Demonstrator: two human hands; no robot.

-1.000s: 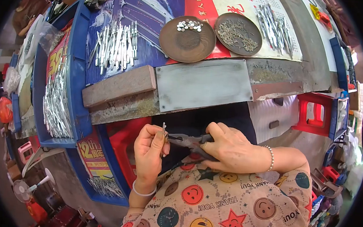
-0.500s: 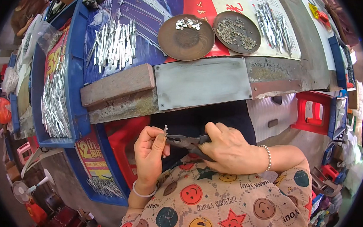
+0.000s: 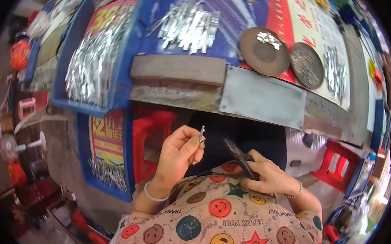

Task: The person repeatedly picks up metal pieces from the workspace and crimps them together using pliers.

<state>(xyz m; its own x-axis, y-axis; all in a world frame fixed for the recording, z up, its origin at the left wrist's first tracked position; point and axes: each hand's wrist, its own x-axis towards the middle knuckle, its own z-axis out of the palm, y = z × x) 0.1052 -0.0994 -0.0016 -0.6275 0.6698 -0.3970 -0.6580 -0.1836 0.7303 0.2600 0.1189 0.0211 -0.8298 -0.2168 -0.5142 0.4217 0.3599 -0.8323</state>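
Observation:
Between thumb and fingertips, my left hand (image 3: 179, 153) pinches a small silvery metal strip (image 3: 202, 130), its end pointing up. The rest of that strip is hidden by the fingers. In my right hand (image 3: 270, 176) is a pair of dark-handled pliers (image 3: 239, 155), jaws pointing up and left, apart from the strip. Both hands are over my lap, just below the bench edge. Beyond them on the bench is a grey metal plate (image 3: 263, 98) beside a wooden block (image 3: 177, 69).
One brown dish (image 3: 260, 59) holds round shiny bits; another brown dish (image 3: 307, 66) holds small pins. Metal strips (image 3: 190, 27) lie on the bench. Blue trays (image 3: 128, 84) with more strips stand to the left. Red stools (image 3: 141, 136) are under the bench on both sides.
The pliers have come away from the strip in my left hand, and my right hand has moved right and down. The view has turned left.

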